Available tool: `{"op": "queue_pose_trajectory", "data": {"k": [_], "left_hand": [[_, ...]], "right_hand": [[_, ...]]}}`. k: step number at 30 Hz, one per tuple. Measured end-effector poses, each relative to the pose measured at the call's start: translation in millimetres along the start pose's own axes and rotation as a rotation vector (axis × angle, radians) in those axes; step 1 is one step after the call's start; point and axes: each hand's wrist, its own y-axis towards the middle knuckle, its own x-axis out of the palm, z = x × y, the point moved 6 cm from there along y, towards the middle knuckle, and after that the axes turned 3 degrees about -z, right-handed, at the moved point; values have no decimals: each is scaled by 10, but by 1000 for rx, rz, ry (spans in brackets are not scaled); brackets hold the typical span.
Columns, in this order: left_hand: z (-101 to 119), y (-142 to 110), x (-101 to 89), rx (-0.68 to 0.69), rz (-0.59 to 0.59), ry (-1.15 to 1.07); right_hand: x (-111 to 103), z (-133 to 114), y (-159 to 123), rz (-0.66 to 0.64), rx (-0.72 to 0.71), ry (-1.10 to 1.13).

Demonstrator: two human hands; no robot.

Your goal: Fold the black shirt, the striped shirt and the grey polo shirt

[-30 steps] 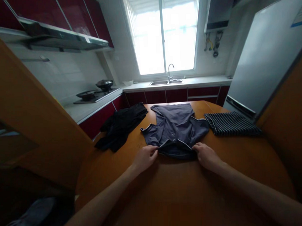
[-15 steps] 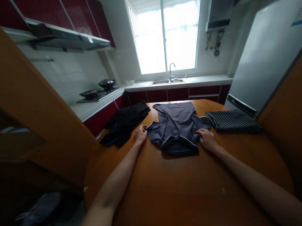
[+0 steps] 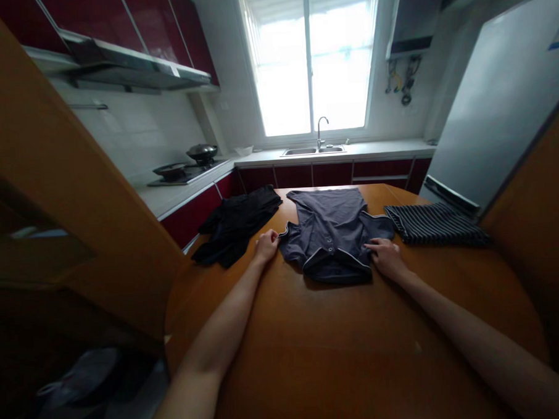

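Moved off the collar (image 3: 338,273) to pinch a sleeve cuff (image 3: 285,229) with the left hand (image 3: 266,244) and rest the right hand (image 3: 387,256), loosely open, at the opposite sleeve (image 3: 381,226) of the gray polo shirt (image 3: 330,210) spread between them, apparently switching to sleeves.

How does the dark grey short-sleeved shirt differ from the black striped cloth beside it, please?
The dark grey short-sleeved shirt is mostly plain with pale trim; the black striped cloth has pale stripes throughout. The shirt lies spread out, while the cloth looks folded. The shirt looks larger than the cloth. Both rest on the brown wooden table.
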Motion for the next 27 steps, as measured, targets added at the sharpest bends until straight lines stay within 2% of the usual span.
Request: {"op": "queue_pose_trajectory", "data": {"k": [3,7,9,12,15,16,18,21,24,25,27], "left_hand": [[37,10,-197,-21,147,-79],[-85,-42,-722,-142,525,-145],[-179,-125,-943,-192,662,-154],[-269,-267,-1124,-229,755,-140],[-172,-355,-1173,-183,777,-49],[-80,-353,-1157,-131,748,-1],[170,-317,-1050,19,595,84],[602,-339,-716,278,157,98],[954,-648,-391,529,-307,70],[1019,-784,-341,589,-403,63],[1052,-1013,-325,645,-494,57]], "right_hand": [[-4,-30,-21,3,-35,-18],[-46,-106,-73,-38,-83,-36],[-99,-203,-115,-66,-141,-30],[-194,-377,-175,-98,-242,-15],[-258,-448,-189,-104,-296,-5],[-269,-431,-180,-99,-296,-3],[-279,-338,-150,-86,-266,1],[-289,-125,-108,-60,-176,7],[-316,3,-106,-33,-140,15],[-318,10,-112,-38,-149,14],[-312,-6,-125,-60,-170,-3]]}}
